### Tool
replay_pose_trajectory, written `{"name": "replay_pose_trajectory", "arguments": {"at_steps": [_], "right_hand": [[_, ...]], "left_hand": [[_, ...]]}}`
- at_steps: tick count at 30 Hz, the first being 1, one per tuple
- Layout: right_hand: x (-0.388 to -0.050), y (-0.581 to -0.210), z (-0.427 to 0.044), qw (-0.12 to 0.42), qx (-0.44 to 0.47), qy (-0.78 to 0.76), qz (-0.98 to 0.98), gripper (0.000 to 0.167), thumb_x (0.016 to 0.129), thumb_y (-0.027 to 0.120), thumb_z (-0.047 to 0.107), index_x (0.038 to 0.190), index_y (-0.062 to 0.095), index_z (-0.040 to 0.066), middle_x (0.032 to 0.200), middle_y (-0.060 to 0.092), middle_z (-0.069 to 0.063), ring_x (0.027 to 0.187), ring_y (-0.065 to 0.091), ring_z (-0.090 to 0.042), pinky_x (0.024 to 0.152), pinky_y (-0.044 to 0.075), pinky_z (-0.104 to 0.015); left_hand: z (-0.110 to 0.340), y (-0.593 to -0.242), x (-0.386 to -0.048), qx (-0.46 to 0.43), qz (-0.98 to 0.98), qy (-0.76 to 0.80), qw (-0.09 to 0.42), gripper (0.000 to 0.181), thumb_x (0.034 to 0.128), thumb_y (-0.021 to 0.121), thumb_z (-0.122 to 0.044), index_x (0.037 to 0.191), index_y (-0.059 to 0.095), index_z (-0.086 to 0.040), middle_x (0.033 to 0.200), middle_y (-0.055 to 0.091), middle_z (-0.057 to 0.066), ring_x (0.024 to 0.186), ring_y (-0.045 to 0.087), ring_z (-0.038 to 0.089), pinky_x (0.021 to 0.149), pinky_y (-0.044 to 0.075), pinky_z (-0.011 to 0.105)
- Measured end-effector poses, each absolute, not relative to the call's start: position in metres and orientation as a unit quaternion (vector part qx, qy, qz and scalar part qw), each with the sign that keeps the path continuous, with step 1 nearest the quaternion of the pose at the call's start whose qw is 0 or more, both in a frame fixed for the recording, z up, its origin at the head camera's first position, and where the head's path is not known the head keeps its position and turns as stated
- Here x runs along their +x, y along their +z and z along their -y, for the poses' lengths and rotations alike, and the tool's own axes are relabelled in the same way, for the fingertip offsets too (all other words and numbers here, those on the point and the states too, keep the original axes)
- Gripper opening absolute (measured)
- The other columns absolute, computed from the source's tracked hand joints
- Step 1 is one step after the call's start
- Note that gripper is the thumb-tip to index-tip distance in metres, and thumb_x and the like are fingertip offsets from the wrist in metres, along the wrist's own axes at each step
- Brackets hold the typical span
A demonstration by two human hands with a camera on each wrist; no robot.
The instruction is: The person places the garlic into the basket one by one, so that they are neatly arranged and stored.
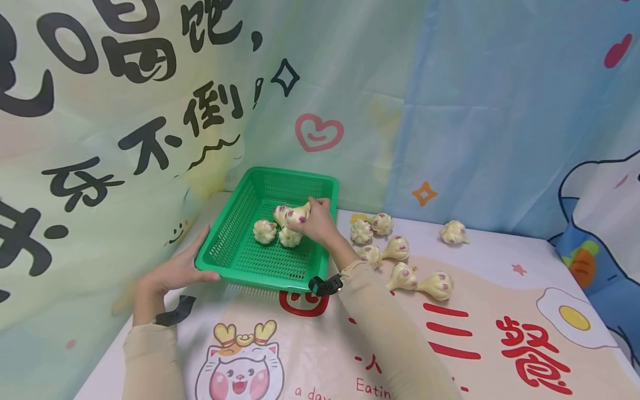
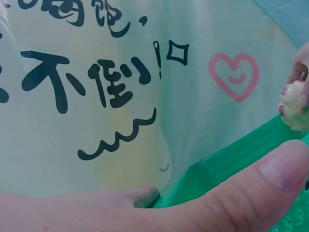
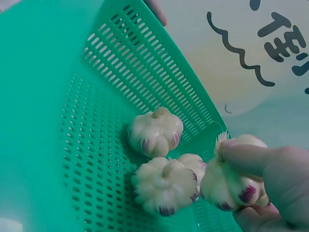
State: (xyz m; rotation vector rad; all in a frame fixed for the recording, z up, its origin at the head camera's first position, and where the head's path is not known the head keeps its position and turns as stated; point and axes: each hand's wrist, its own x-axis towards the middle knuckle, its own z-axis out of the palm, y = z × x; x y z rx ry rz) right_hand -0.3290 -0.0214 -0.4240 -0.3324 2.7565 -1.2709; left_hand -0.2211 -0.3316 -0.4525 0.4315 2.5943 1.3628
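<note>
A green plastic basket (image 1: 235, 272) stands on the table against the cloth backdrop. My left hand (image 1: 179, 266) holds its left side, the thumb (image 2: 260, 181) over the rim and the fingers outside. My right hand (image 1: 320, 222) reaches over the basket and grips a garlic bulb (image 3: 234, 186) between thumb and fingers. Below that bulb, three other garlic bulbs lie in the basket, among them a left one (image 1: 265, 231) and a front one (image 1: 290, 238). In the right wrist view, the held bulb partly covers the one behind it.
Several more garlic bulbs lie on the table right of the basket, including a pair near the front (image 1: 436, 285) and a lone bulb (image 1: 454, 232) farther right. A printed tablecloth (image 1: 490, 316) covers the table. Printed cloth (image 1: 475, 122) hangs behind and at the left.
</note>
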Motion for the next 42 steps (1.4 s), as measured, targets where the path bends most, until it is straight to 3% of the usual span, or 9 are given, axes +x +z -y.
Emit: {"name": "replay_pose_trajectory", "arguments": {"at_steps": [5,13,23,29,35,42], "right_hand": [[-0.333,-0.425,0.025,0.05,-0.103,-0.42,-0.9,0.094,0.077,0.078,0.031,0.149,0.025,0.003,0.15,0.019,-0.022,0.134,0.036,-0.036,0.103,0.041,-0.045],[-0.337,-0.43,0.031,0.05,-0.096,-0.418,-0.902,0.094,0.076,0.08,0.031,0.148,0.028,0.0,0.149,0.026,-0.023,0.131,0.039,-0.036,0.106,0.038,-0.043],[-0.337,-0.436,0.04,0.055,-0.14,-0.382,-0.912,0.091,0.075,0.08,0.038,0.143,0.037,-0.003,0.141,0.04,-0.021,0.128,0.043,-0.033,0.102,0.042,-0.041],[-0.336,-0.442,0.044,0.053,-0.186,-0.356,-0.914,0.088,0.073,0.081,0.038,0.142,0.041,0.001,0.137,0.047,-0.02,0.119,0.05,-0.028,0.097,0.045,-0.038],[-0.335,-0.445,0.05,0.052,-0.24,-0.313,-0.918,0.093,0.073,0.081,0.038,0.146,0.035,0.006,0.151,0.035,-0.014,0.135,0.039,-0.029,0.107,0.037,-0.041],[-0.333,-0.447,0.055,0.053,-0.337,-0.26,-0.903,0.093,0.073,0.081,0.039,0.147,0.034,0.009,0.152,0.033,-0.01,0.142,0.028,-0.026,0.112,0.031,-0.04]], "left_hand": [[0.332,-0.451,-0.22,0.144,-0.876,0.451,0.087,0.123,0.0744,0.08,-0.017,0.152,-0.015,-0.018,0.159,-0.007,0.02,0.141,0.01,0.039,0.108,0.016,0.063],[0.33,-0.451,-0.22,0.143,-0.869,0.465,0.094,0.123,0.0743,0.08,-0.016,0.152,-0.016,-0.019,0.159,-0.009,0.019,0.142,0.007,0.04,0.108,0.013,0.064],[0.33,-0.45,-0.219,0.146,-0.866,0.469,0.089,0.123,0.0738,0.08,-0.016,0.152,-0.014,-0.021,0.159,-0.007,0.02,0.142,0.006,0.04,0.108,0.012,0.065],[0.33,-0.45,-0.22,0.145,-0.869,0.466,0.087,0.122,0.0742,0.08,-0.016,0.152,-0.014,-0.021,0.159,-0.005,0.018,0.142,0.009,0.039,0.108,0.014,0.064],[0.329,-0.45,-0.219,0.138,-0.867,0.471,0.092,0.122,0.0746,0.08,-0.018,0.152,-0.014,-0.021,0.159,-0.005,0.019,0.142,0.007,0.04,0.109,0.013,0.064],[0.331,-0.453,-0.221,0.135,-0.867,0.47,0.096,0.122,0.0748,0.079,-0.015,0.152,-0.015,-0.021,0.159,-0.006,0.018,0.142,0.009,0.038,0.108,0.015,0.062]]}}
